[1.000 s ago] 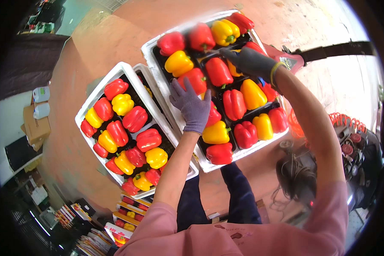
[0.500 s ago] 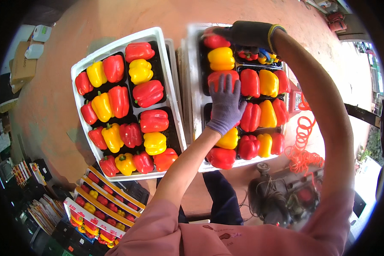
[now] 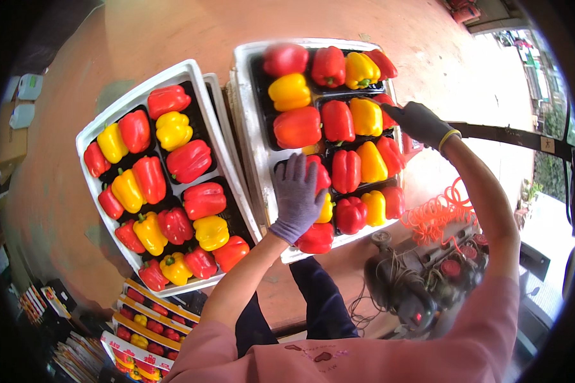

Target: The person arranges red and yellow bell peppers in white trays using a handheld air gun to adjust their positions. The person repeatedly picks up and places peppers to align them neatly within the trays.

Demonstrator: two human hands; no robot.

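My left hand, in a grey-purple glove, rests with fingers spread over the near left part of the right-hand white box. A red bell pepper lies under and beside its fingers. At that box's right side, my right hand in a dark glove reaches in with a finger stretched out. Its fingertip touches a red bell pepper at the end of a row, beside a yellow bell pepper. Red and yellow peppers fill black trays in the box. At the far left corner, another red pepper looks blurred.
To the left stands a second white box of red and yellow peppers in black trays. Packed cartons stand at lower left. An orange coiled hose and an air compressor are at lower right.
My right hand has moved from the box's far edge toward me, to the right end of the second row, uncovering the far row of peppers. The view has shifted; my left hand still lies on the peppers.
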